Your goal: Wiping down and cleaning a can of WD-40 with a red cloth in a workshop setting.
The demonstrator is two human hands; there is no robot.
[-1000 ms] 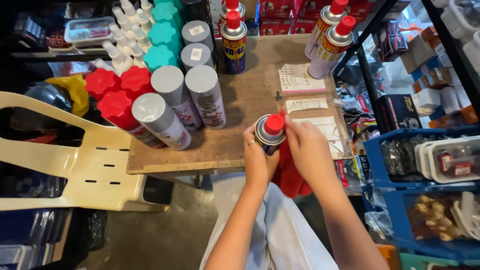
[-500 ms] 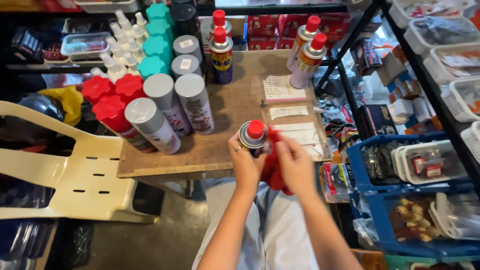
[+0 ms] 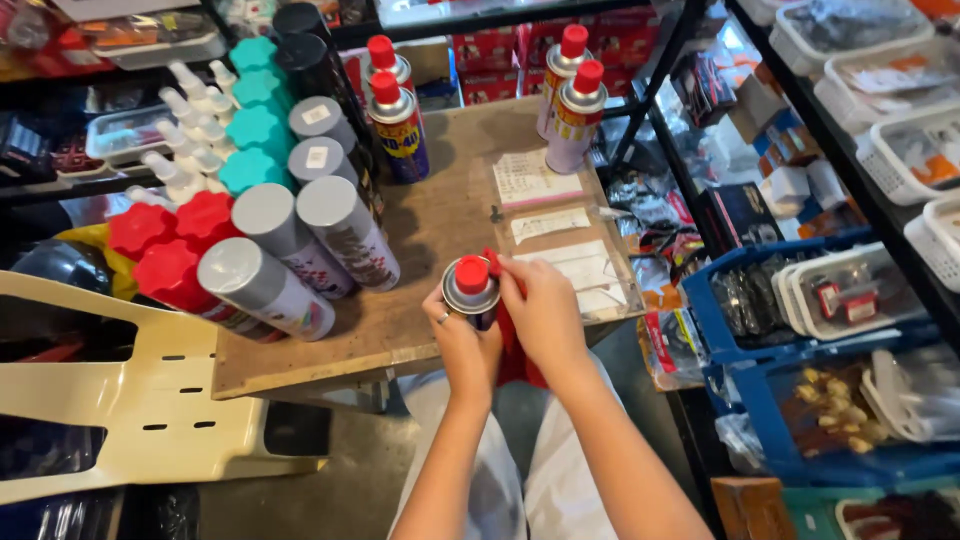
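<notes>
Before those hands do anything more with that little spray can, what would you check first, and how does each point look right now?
1. Left hand grips the spray can firmly: ok.
2. Right hand fingers at the red nozzle cap: ok.
3. Can upright: ok.
4. Red cloth tucked under the hands, clear of the nozzle: cannot tell.
5. Bare wooden table ahead to set the can down: ok.
6. Nozzle direction away from the person: cannot tell.

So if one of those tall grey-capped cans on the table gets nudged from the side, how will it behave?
The grey-capped cans look rigid, tall and narrow, so a high push would probably tip one. They stand packed beside the red-capped cans, so a fall may knock neighbours. Once down, a round body would likely roll on the wooden table.
</notes>
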